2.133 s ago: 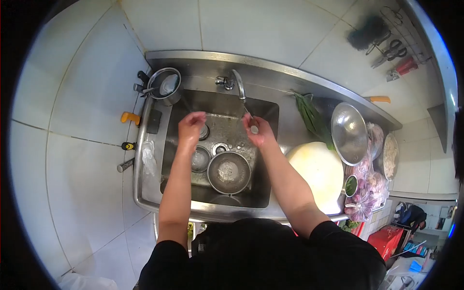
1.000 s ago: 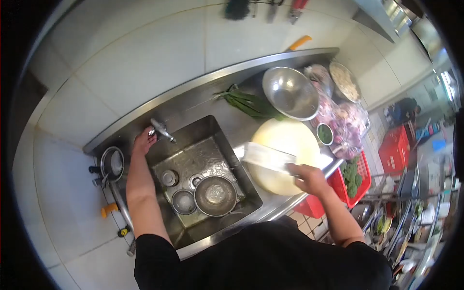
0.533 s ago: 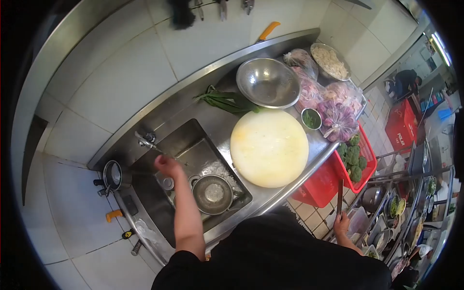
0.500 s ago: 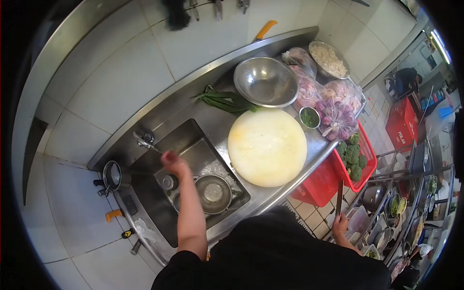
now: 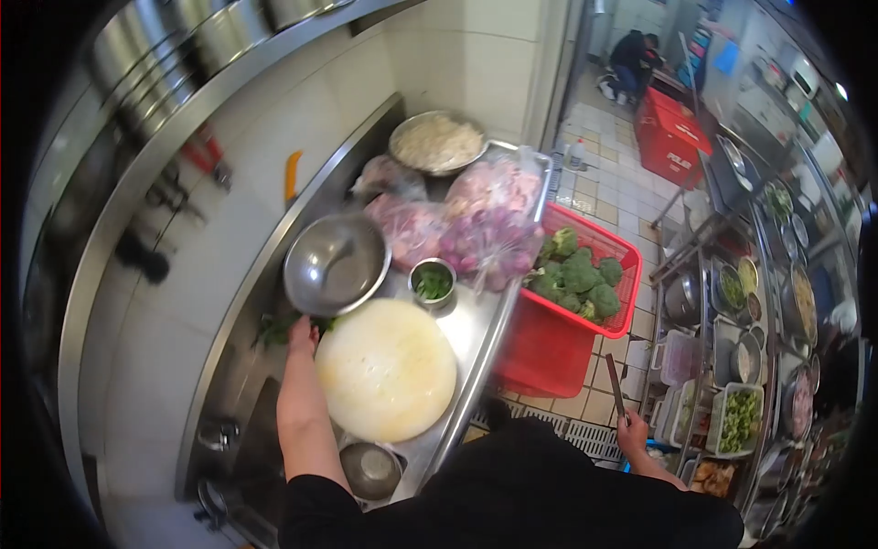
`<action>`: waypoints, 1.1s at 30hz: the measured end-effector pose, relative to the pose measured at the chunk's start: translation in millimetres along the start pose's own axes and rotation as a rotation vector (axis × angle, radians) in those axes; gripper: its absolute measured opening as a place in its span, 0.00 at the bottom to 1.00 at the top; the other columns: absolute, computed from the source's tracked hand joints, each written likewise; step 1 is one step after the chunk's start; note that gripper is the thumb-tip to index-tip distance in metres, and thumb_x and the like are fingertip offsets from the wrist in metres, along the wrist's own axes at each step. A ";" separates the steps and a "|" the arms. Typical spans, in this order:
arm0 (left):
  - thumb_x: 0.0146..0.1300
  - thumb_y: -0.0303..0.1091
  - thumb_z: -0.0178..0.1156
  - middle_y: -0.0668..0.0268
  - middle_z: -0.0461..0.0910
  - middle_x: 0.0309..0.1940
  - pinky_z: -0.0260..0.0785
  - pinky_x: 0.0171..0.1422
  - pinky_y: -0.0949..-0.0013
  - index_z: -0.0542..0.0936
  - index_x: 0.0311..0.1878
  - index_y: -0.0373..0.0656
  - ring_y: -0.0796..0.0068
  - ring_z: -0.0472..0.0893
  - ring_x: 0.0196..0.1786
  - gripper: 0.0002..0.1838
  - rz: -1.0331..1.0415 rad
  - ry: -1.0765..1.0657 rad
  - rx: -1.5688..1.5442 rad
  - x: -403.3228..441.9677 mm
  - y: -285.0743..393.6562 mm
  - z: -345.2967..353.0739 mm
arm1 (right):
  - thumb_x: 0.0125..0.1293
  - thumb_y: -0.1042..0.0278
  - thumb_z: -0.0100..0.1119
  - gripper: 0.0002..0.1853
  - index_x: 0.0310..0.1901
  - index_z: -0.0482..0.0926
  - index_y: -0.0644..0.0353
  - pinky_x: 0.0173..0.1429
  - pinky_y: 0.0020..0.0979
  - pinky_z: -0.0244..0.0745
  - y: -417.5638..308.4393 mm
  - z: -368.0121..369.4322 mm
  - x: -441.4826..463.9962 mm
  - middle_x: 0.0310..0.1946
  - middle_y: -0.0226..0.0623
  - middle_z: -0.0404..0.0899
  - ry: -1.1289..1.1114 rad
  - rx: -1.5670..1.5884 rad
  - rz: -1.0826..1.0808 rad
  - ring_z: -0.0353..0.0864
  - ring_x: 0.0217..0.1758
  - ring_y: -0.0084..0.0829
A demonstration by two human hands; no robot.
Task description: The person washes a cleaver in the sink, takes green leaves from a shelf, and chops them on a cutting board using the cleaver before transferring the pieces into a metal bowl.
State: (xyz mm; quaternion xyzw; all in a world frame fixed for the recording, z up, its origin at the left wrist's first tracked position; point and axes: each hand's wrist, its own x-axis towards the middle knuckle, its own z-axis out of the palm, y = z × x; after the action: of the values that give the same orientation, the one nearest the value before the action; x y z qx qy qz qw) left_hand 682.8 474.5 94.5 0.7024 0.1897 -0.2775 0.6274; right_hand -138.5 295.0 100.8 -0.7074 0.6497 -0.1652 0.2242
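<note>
My left hand (image 5: 304, 337) is at the green leaves (image 5: 271, 331), beside the left edge of the round pale cutting board (image 5: 386, 370) and just below the large metal bowl (image 5: 337, 265). Its fingers look closed, but what they hold is too small to make out. Out to the right, over the floor, my right hand (image 5: 631, 434) grips a cleaver (image 5: 615, 384) seen nearly edge-on. A small metal cup (image 5: 433, 283) with chopped greens stands above the board.
Bags of meat (image 5: 494, 188) and purple onions (image 5: 489, 245) lie beside a bowl of pale food (image 5: 439, 143). Broccoli (image 5: 578, 282) fills a red basket (image 5: 629, 306). A rack with food containers (image 5: 737, 419) stands right. Farther back, a person (image 5: 631, 64) bends near a red box (image 5: 670, 137).
The view has swung right. My left hand has moved from over the sink to the leaves by the board. My right hand still holds the cleaver out to the right.
</note>
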 end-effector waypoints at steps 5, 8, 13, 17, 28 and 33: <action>0.65 0.36 0.65 0.74 0.70 0.19 0.64 0.22 0.76 0.76 0.33 0.49 0.81 0.72 0.22 0.07 -0.088 0.022 -0.173 30.8 -11.1 -8.5 | 0.65 0.63 0.59 0.14 0.49 0.84 0.58 0.40 0.44 0.79 21.6 -12.5 -6.1 0.32 0.54 0.84 -0.030 -0.016 0.146 0.87 0.36 0.51; 0.64 0.34 0.65 0.74 0.70 0.18 0.64 0.22 0.76 0.76 0.31 0.49 0.81 0.72 0.22 0.08 -0.122 0.038 -0.412 35.8 -11.2 -26.8 | 0.65 0.63 0.59 0.14 0.49 0.84 0.57 0.41 0.45 0.79 24.2 -16.1 3.8 0.32 0.53 0.84 -0.074 -0.051 0.147 0.87 0.37 0.51; 0.66 0.31 0.63 0.72 0.73 0.21 0.73 0.30 0.69 0.76 0.32 0.47 0.77 0.76 0.26 0.07 -0.060 -0.195 -0.617 -24.3 -27.9 -70.2 | 0.65 0.62 0.60 0.16 0.52 0.83 0.56 0.41 0.44 0.79 17.3 -16.7 33.9 0.33 0.52 0.85 -0.214 -0.074 -0.029 0.86 0.36 0.51; 0.67 0.26 0.60 0.63 0.79 0.47 0.76 0.54 0.60 0.75 0.55 0.41 0.67 0.80 0.50 0.14 0.186 -0.272 -0.637 -155.5 -41.8 -69.5 | 0.66 0.64 0.61 0.16 0.54 0.82 0.56 0.37 0.37 0.78 -14.5 -14.2 68.3 0.28 0.48 0.84 -0.421 -0.057 -0.180 0.85 0.28 0.40; 0.64 0.28 0.67 0.64 0.80 0.29 0.70 0.26 0.76 0.73 0.47 0.37 0.80 0.76 0.24 0.14 0.146 0.153 -0.436 -273.6 -175.6 19.4 | 0.71 0.71 0.58 0.12 0.53 0.81 0.63 0.29 0.36 0.71 -155.0 52.6 153.4 0.26 0.48 0.81 -0.652 0.180 -0.855 0.82 0.23 0.41; 0.63 0.37 0.71 0.60 0.82 0.30 0.77 0.34 0.70 0.75 0.49 0.35 0.71 0.82 0.29 0.20 -0.002 0.213 0.064 -306.2 -180.7 15.5 | 0.71 0.69 0.57 0.14 0.55 0.79 0.62 0.37 0.46 0.77 -248.8 57.3 145.4 0.33 0.55 0.82 -0.855 0.126 -0.890 0.84 0.36 0.55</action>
State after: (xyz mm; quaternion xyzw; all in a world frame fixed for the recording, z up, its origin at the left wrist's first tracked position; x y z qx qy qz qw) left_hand 332.3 509.6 145.6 0.7475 0.2471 -0.2076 0.5806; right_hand 116.5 170.3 176.3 -0.8994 0.1343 0.0169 0.4156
